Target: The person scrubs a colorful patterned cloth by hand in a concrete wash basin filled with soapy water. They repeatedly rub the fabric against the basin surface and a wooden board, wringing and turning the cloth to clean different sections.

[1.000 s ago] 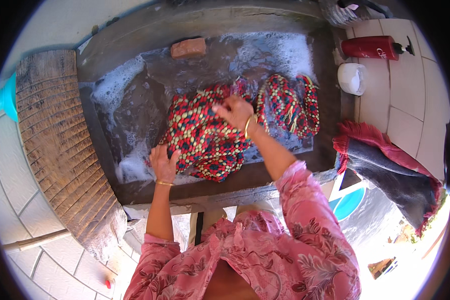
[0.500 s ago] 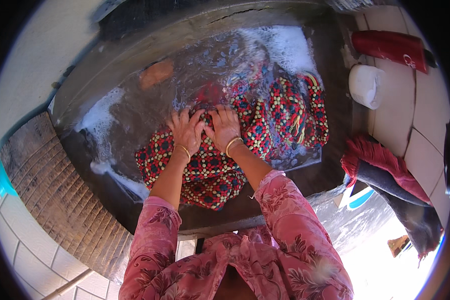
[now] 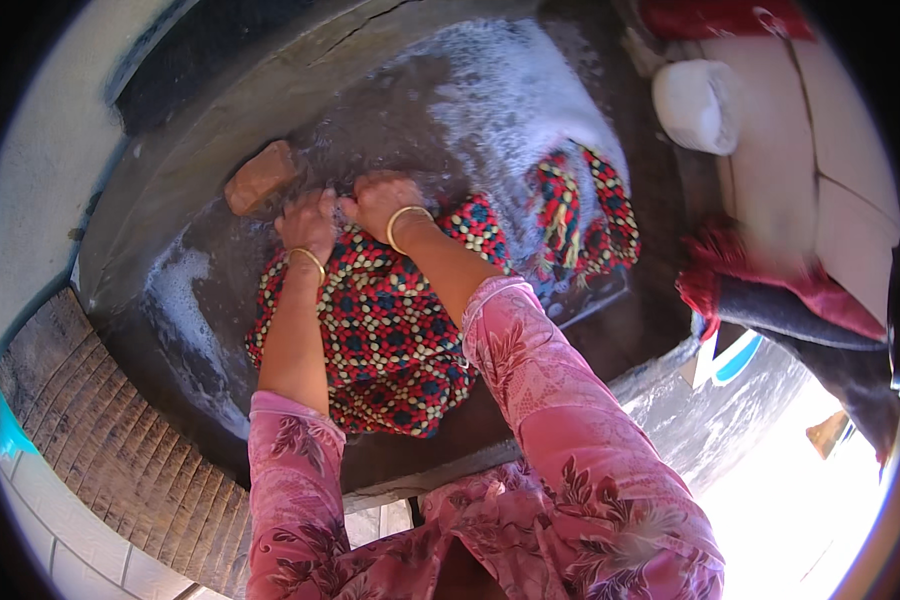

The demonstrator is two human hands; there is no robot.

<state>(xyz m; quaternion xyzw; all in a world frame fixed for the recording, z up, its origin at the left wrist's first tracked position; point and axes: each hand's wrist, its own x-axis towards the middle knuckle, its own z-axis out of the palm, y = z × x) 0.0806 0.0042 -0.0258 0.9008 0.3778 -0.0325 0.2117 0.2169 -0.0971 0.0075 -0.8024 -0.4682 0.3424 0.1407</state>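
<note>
A crocheted cloth [image 3: 390,340] in red, cream and dark teal lies wet and bunched in a grey stone basin [image 3: 190,160] of soapy water. Its tasselled far-right end sticks out of white foam [image 3: 530,90]. Both of my hands are at the far edge of the cloth, side by side and wet. My left hand [image 3: 310,222] has its fingers curled down into the water's edge, closed on the cloth. Beside it, my right hand [image 3: 384,205] is bunched like a fist over the same edge; its fingertips are partly hidden.
A reddish brick [image 3: 261,178] sits in the water just beyond my left hand. A ribbed wooden board [image 3: 120,440] borders the basin at left. On the right ledge are a white tub [image 3: 692,105], a red bottle [image 3: 725,16] and a fringed red-and-dark cloth [image 3: 770,300].
My hands have moved left and farther away, fingers going from spread flat to curled. The cloth's near part has shifted left, foam has spread over its far-right part, and the view has turned slightly.
</note>
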